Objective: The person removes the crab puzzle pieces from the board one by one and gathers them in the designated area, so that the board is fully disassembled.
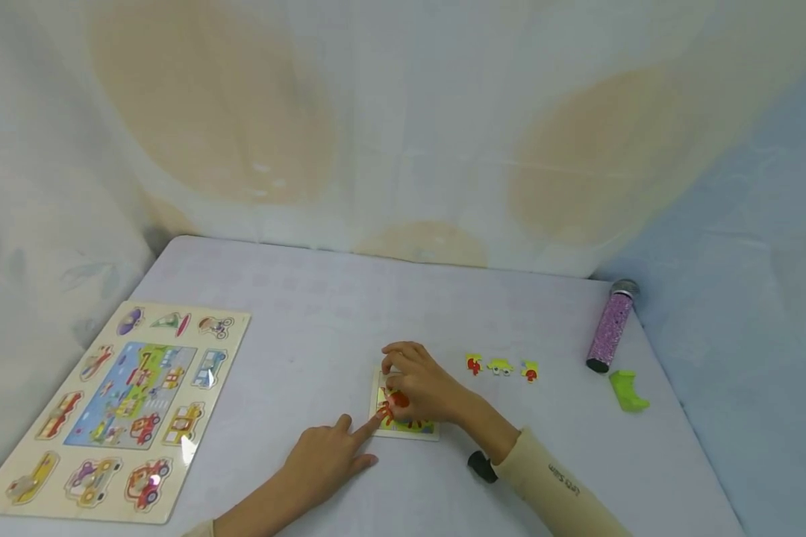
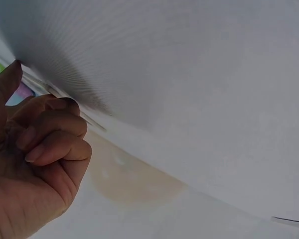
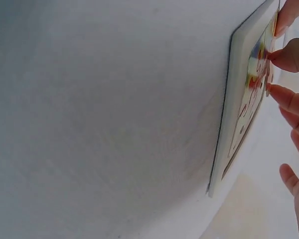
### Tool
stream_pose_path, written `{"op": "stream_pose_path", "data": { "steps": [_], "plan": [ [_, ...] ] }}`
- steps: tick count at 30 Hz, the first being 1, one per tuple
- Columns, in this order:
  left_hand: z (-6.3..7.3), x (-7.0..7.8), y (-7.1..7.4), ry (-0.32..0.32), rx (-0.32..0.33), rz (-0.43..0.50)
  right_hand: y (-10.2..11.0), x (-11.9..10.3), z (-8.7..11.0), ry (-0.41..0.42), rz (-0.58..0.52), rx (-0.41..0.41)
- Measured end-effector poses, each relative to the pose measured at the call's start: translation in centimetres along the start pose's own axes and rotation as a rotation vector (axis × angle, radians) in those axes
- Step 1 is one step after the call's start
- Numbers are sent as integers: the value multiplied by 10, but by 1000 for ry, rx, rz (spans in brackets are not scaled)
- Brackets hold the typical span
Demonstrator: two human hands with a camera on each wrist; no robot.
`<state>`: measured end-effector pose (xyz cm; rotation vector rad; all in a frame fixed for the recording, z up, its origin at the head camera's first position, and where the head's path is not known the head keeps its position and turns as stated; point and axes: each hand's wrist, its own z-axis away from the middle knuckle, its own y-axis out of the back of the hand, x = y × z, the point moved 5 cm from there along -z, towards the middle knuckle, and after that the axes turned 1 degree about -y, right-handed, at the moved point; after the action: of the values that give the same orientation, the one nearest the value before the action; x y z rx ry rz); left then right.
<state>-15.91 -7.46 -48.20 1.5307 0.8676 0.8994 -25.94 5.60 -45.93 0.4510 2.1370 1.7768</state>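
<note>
A small square puzzle board (image 1: 406,435) with a red picture on it lies in the middle of the table. Over it, my right hand (image 1: 425,384) pinches a thin puzzle piece (image 3: 268,79) between thumb and forefinger, close over the board's face in the right wrist view. From the left, my left hand (image 1: 325,455) reaches with a straight forefinger whose tip is at the board's left side. Its other fingers are curled in the left wrist view. Several loose puzzle pieces (image 1: 500,367), yellow-green and red, lie in a row right of the board.
On the left lies a large vehicle peg puzzle (image 1: 204,418). At the right edge are a glittery purple microphone (image 1: 610,328) and a bright green curved piece (image 1: 628,391). A black object (image 1: 481,466) sits beside my right forearm. White patterned cloth hangs behind the table.
</note>
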Motion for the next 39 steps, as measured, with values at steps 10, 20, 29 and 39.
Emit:
{"op": "stream_pose_path", "data": {
  "steps": [10, 20, 29, 39],
  "plan": [
    [-5, 4, -2, -33, -8, 21, -1, 3, 8, 24, 3, 28],
    [-10, 10, -5, -36, -42, 40, 27, 9, 7, -14, 86, 1],
    [-3, 5, -2, 11, -51, 55, 35, 46, 65, -223, -50, 78],
    [4, -6, -5, 13, -29, 81, 29, 68, 117, -322, -64, 101]
  ]
}}
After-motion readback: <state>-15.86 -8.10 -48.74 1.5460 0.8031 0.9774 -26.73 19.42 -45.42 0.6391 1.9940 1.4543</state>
